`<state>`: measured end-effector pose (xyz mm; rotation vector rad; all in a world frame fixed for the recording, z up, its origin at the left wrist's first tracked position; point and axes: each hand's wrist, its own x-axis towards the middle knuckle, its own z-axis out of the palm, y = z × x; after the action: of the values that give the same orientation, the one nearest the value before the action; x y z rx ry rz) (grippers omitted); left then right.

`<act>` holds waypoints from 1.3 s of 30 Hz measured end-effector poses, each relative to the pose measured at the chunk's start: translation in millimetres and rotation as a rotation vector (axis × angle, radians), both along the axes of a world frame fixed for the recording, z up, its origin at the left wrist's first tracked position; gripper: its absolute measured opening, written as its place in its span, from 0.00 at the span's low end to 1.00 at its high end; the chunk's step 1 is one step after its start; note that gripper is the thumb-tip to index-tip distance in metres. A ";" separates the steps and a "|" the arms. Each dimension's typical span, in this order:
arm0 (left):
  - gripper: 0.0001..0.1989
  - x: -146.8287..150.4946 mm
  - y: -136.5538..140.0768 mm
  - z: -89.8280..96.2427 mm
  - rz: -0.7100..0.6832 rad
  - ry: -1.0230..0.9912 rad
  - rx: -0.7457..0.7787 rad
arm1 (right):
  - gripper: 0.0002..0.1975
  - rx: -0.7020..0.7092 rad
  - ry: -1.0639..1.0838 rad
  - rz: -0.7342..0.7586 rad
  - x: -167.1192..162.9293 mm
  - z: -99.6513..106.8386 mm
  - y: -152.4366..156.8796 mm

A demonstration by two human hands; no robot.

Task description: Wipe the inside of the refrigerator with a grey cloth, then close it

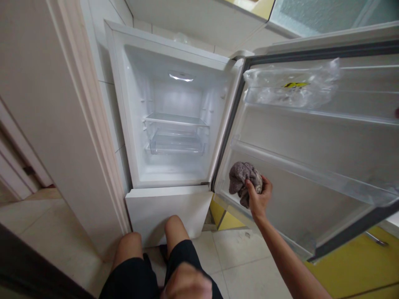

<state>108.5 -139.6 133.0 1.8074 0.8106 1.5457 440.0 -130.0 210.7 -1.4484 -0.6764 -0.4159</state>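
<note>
While the fridge door stands swung wide, a crouching person presses a crumpled grey cloth against the door's inner liner, low down and just under the lower door shelf. The right hand has its fingers curled tight around the cloth, bunching it into a ball against the plastic. The left hand rests near the knees at the foot of the fridge, blurred; whether its fingers are spread or closed cannot be told.

Judging by where the cloth sits, the wiping is at the bottom part of the door, and nothing in view shows which surfaces are already done.

To the left of the door, the fridge cabinet is lit and holds no food: only a glass shelf and, beneath it, a clear drawer with nothing visible inside. High on the door, the upper door shelf holds a crinkled clear plastic bag with a yellow label. Below the cabinet, the freezer door is closed.
</note>
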 end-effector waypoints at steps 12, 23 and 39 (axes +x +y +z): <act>0.27 166.0 7.7 4.7 -0.522 0.623 0.469 | 0.28 -0.931 -0.750 0.104 -6.7 34.4 54.4; 0.25 224.3 1.3 -13.3 -0.681 0.667 0.660 | 0.19 -1.550 -1.087 0.356 -67.5 42.0 125.0; 0.30 246.4 -20.8 -31.1 -0.620 0.639 0.531 | 0.14 -1.720 -1.061 0.620 -106.5 -47.2 111.7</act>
<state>354.9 -160.4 101.9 2.6698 0.0281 0.8089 333.5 -18.3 163.5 -2.3278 -2.6940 0.0501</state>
